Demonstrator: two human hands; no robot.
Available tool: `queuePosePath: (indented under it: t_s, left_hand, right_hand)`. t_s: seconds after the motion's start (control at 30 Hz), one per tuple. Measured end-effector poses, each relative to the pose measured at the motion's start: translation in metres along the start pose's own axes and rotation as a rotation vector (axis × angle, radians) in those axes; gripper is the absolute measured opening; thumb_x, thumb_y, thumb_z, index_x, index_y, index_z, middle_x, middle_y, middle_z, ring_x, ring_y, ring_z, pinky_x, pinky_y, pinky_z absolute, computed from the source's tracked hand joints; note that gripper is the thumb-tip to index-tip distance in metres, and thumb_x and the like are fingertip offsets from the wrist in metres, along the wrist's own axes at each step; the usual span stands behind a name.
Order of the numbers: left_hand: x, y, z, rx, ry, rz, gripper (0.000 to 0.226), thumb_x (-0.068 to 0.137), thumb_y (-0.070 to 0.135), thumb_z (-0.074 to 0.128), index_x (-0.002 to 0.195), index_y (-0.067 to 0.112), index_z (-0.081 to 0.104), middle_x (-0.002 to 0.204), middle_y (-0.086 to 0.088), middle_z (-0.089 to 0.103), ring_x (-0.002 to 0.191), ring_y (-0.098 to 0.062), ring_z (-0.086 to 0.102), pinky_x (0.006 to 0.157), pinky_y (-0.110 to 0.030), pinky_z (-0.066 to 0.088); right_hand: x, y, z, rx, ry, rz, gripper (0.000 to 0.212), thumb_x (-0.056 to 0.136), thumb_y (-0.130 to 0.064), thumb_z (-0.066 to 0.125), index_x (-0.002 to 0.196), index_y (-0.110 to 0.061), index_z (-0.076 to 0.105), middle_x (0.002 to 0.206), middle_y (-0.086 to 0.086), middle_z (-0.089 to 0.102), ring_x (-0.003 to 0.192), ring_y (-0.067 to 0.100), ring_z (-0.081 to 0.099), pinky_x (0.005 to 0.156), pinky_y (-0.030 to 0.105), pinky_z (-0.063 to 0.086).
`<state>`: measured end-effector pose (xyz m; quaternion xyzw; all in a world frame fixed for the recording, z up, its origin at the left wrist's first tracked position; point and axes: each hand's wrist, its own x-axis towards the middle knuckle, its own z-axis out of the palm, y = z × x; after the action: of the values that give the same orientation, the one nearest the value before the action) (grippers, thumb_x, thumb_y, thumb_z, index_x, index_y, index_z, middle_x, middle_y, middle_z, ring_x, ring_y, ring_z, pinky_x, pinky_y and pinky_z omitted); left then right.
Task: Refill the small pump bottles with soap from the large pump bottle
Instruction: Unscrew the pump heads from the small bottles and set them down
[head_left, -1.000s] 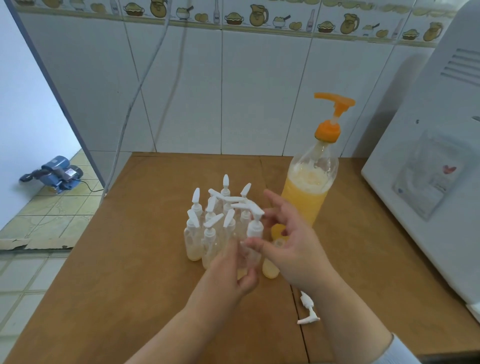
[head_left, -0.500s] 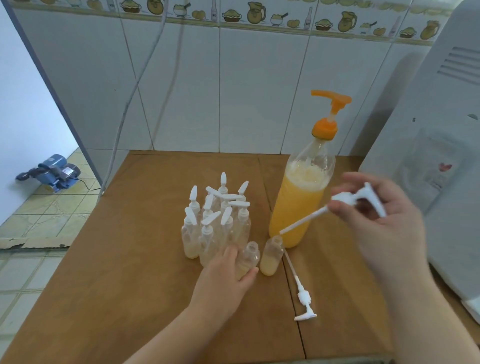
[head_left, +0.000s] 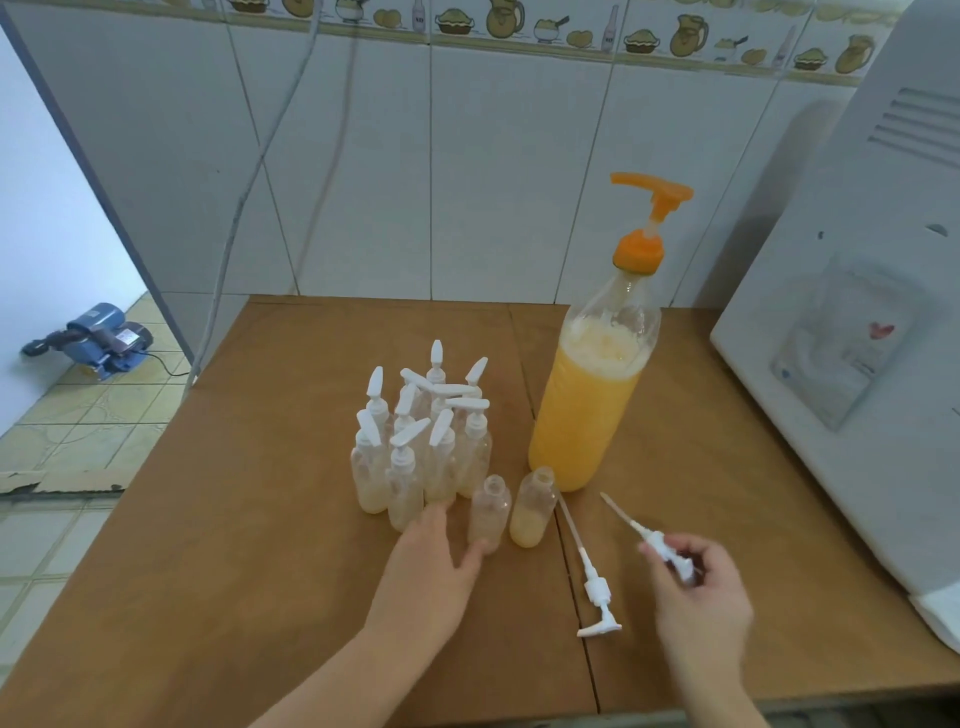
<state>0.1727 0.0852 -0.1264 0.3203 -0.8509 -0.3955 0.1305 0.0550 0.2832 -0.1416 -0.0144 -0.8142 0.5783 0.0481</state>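
A large clear bottle (head_left: 587, 410) of orange soap with an orange pump stands on the brown table. Left of it is a cluster of several small pump bottles (head_left: 421, 447) with white pump tops. Two uncapped small bottles stand in front: one nearly empty (head_left: 489, 512), one partly filled (head_left: 531, 506). My left hand (head_left: 431, 566) holds the nearly empty one at its base with thumb and fingers. My right hand (head_left: 698, 597) pinches a white pump top (head_left: 657, 545), its tube pointing up-left, low over the table. Another pump top (head_left: 592, 582) lies on the table.
A white appliance (head_left: 857, 338) fills the right side of the table (head_left: 234, 545). A tiled wall rises behind, with a cable hanging down at the left. A blue motor (head_left: 98, 340) sits on the floor beyond the table's left edge.
My right hand pulled the pump top off the small bottle, lifted it right, then lowered it toward the table near the other loose pump. My left hand stayed at the uncapped bottle.
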Motion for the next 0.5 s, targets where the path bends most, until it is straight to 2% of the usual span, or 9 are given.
queuePosePath:
  t_s: [0.07,0.17,0.23,0.3,0.4,0.47,0.5]
  left_hand:
    - [-0.007,-0.011,-0.012,0.017,0.115,-0.05,0.042,0.09,0.04,0.055,0.127,0.027,0.041,0.097,0.019,0.057,0.086,-0.001,0.057,0.078,-0.026,0.05]
    - [-0.007,-0.02,-0.026,-0.018,0.271,-0.136,0.042,0.09,0.035,0.055,0.127,0.026,0.038,0.085,0.016,0.059,0.078,0.0,0.055,0.067,-0.027,0.048]
    - [-0.002,-0.018,-0.029,-0.037,0.297,-0.168,0.046,0.089,0.035,0.056,0.13,0.027,0.036,0.083,0.015,0.059,0.078,0.0,0.054,0.065,-0.028,0.048]
    - [0.003,-0.013,-0.028,-0.038,0.291,-0.157,0.05,0.088,0.036,0.058,0.132,0.027,0.035,0.081,0.015,0.059,0.077,0.0,0.056,0.065,-0.029,0.05]
    - [0.01,-0.006,-0.024,-0.06,0.296,-0.162,0.054,0.088,0.038,0.059,0.134,0.027,0.034,0.077,0.013,0.06,0.073,0.001,0.056,0.061,-0.026,0.048]
    - [0.014,-0.004,-0.021,-0.066,0.317,-0.185,0.055,0.087,0.038,0.061,0.133,0.025,0.034,0.073,0.011,0.06,0.071,0.0,0.056,0.059,-0.027,0.046]
    - [0.016,-0.004,-0.019,-0.059,0.327,-0.196,0.057,0.086,0.038,0.061,0.134,0.024,0.034,0.072,0.011,0.06,0.07,-0.001,0.055,0.059,-0.027,0.046]
  right_hand:
    - [-0.002,0.012,0.003,-0.083,-0.076,-0.073,0.022,0.076,-0.007,0.076,0.079,-0.024,0.062,0.088,-0.006,0.064,0.076,0.008,0.058,0.062,0.005,0.041]
    - [-0.002,0.022,0.007,-0.193,-0.213,-0.141,0.028,0.072,-0.001,0.078,0.08,-0.023,0.063,0.091,-0.014,0.061,0.083,0.004,0.057,0.068,0.004,0.039]
    - [-0.001,0.025,0.01,-0.247,-0.275,-0.201,0.032,0.067,0.002,0.08,0.081,-0.023,0.064,0.095,-0.01,0.063,0.09,0.009,0.058,0.076,-0.001,0.036]
    - [0.002,0.03,0.013,-0.289,-0.308,-0.271,0.027,0.07,0.0,0.079,0.083,-0.021,0.067,0.099,-0.007,0.064,0.098,0.014,0.058,0.082,-0.006,0.031]
    - [0.004,0.031,0.014,-0.265,-0.35,-0.254,0.017,0.083,-0.014,0.07,0.089,-0.03,0.068,0.105,-0.009,0.065,0.105,0.014,0.058,0.086,0.004,0.036]
    - [0.004,0.027,0.014,-0.23,-0.337,-0.239,0.021,0.086,-0.019,0.066,0.088,-0.039,0.063,0.104,-0.014,0.063,0.106,0.013,0.058,0.085,0.014,0.042]
    - [0.002,0.021,0.014,-0.215,-0.315,-0.259,0.025,0.086,-0.018,0.066,0.086,-0.042,0.061,0.103,-0.017,0.062,0.104,0.012,0.058,0.084,0.013,0.042]
